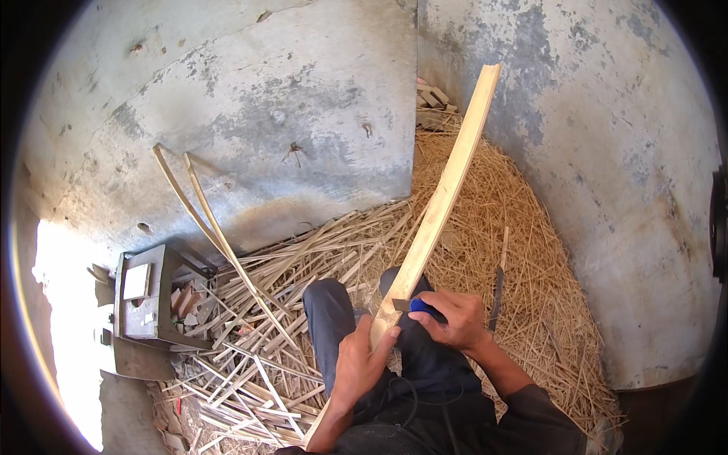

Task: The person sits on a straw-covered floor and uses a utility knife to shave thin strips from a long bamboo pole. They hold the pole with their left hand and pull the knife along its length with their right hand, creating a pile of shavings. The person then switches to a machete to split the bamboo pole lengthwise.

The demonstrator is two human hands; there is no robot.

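A long split-bamboo strip (pixel 442 203), pale on its face, slants from my lap up toward the far right. My left hand (pixel 358 364) is closed around its lower part, below a notch-like node. In my right hand (pixel 455 318) is a knife (pixel 402 305) with a blue handle and a short, dark blade. The blade lies against the strip just above my left hand, over my knees. The strip's lowest end passes under my left forearm and is partly hidden.
Bamboo slats (pixel 265 379) lie heaped at left, with curly shavings (pixel 523 326) piled at right. Two slats (pixel 212 201) lean on the worn wall (pixel 303 91). A dark stool-like frame (pixel 163 303) lies at left. Beside my right arm stands a thin dark strip (pixel 497 297).
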